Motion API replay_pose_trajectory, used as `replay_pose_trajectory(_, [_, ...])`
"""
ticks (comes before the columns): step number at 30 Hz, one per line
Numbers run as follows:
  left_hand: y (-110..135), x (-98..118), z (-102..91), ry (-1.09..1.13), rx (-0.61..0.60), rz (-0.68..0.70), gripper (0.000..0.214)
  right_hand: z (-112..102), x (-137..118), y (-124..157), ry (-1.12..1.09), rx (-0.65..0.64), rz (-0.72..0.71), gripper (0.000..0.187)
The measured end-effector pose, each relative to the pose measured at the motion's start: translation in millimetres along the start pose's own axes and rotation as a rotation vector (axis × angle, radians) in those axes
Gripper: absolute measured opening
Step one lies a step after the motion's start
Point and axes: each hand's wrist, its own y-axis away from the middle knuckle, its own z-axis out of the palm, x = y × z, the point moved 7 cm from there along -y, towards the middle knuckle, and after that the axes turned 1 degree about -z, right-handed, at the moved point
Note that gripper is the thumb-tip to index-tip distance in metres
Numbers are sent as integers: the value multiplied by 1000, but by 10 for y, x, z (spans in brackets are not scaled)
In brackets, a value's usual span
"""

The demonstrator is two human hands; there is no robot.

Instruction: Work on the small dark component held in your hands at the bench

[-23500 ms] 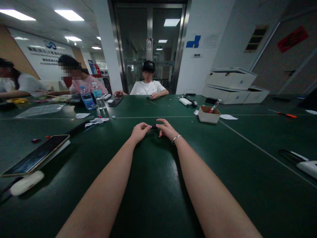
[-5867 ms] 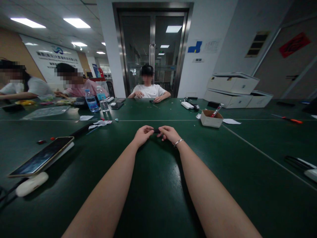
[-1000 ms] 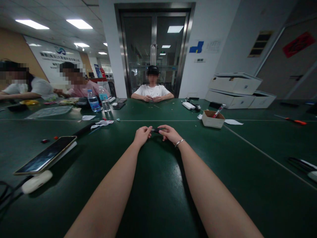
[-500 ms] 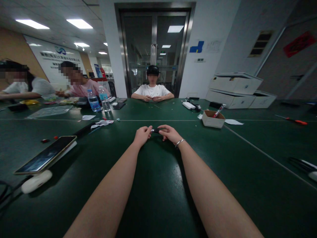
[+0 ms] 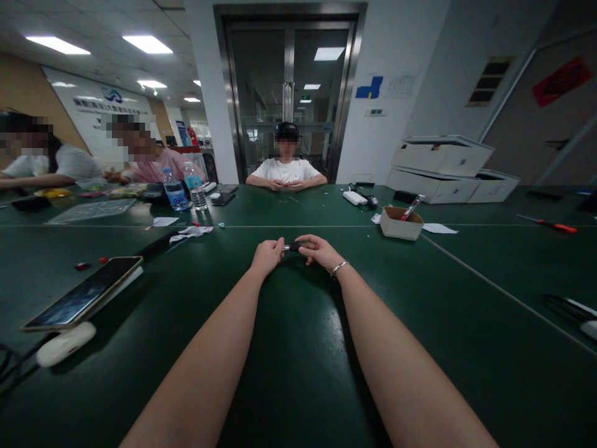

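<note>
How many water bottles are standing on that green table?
2. One, the dark-labelled bottle, stands left of centre on the far half of the table; the light-labelled bottle is just right of it. Others could be hidden behind them.

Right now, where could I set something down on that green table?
The table is bare between the left forearm and right forearm, and from there to the carton and pale item. It's crowded at left, around the phone and bottles.

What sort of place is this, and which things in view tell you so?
Probably an office, perhaps a shared meeting area: several people sit at a large green table, a big sign bears a logo and lettering, and glass doors stand beyond.
</note>
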Motion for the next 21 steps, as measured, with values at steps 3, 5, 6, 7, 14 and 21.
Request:
replay_pose_trajectory(3, [-3, 6, 4, -23, -8, 4, 51, 6, -3, 5, -14, -20, -8, 32])
replay_pose_trajectory(5, [-3, 13, 3, -40, -13, 6, 51, 4, -2, 7, -18, -26, -17, 33])
replay_pose_trajectory(6, [-2, 18, 1, -46, -16, 6, 51, 3, -2, 7, -21, -27, -22, 33])
replay_pose_trajectory(7, [0, 23, 0, -48, -21, 4, 51, 3, -3, 7, -26, -29, -28, 34])
replay_pose_trajectory(14, [27, 65, 13, -79, -51, -2, 53, 14, -15, 24, -61, -32, -33, 35])
replay_pose_trajectory(21, [41, 84, 9, -112, -50, 4, 55, 13, -3, 28, -78, -42, -34, 34])
